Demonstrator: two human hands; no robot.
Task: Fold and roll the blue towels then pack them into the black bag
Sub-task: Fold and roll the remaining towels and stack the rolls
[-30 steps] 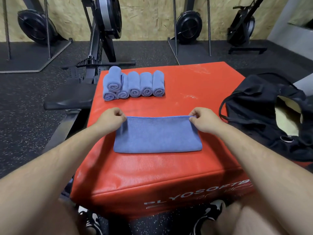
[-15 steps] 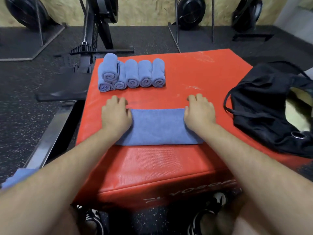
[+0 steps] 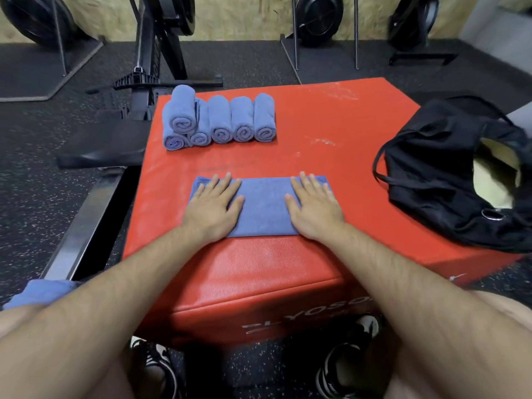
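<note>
Folded towel (image 3: 264, 205) lies flat at table (image 3: 331, 119) centre, long side running 9 to 3 o'clock. Left grip (image 3: 214, 207) palm down on towel's 9 o'clock end, fingers straight and spread, grasping nothing. Right grip (image 3: 313, 210) likewise released, flat on 3 o'clock end. Six rolls (image 3: 220, 119) at 11 o'clock: five in row, one stacked on row's 9 o'clock end. Bag (image 3: 431, 180) at 3 o'clock on table, mouth open, apart from towel. Loose towel (image 3: 40, 292) at 8 o'clock beside left forearm.
</note>
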